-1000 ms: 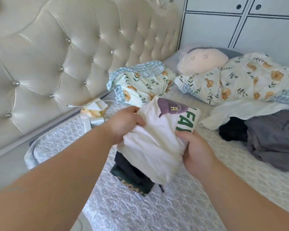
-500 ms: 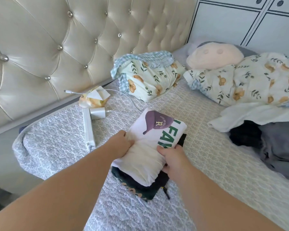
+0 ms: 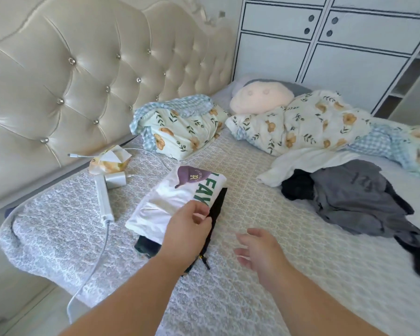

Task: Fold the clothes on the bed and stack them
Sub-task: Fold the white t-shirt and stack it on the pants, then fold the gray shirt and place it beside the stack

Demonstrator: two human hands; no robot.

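Stacking is the step in hand: the left hand (image 3: 189,229) rests on the folded white T-shirt (image 3: 180,202), fingers loosely curled and pinching nothing, atop a dark folded garment (image 3: 146,246) near the bed's (image 3: 264,299) edge; the right hand (image 3: 260,248) hovers spread and empty. Next likely means reaching the unfolded pile (image 3: 349,195) farther right

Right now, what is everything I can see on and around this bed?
folded T-shirt: one, white with green letters, on top of the stack
dark folded garment: one, black-green, under the T-shirt
unfolded clothes: one pile, grey, black, white, right side of bed
floral pillow: one, cream and blue, by headboard
floral quilt: one, cream, far side
plush cushion: one, pink, far corner
power strip: one, white, left of stack
headboard: one, cream, tufted
left hand: on the stack's near edge
right hand: open, above the mattress
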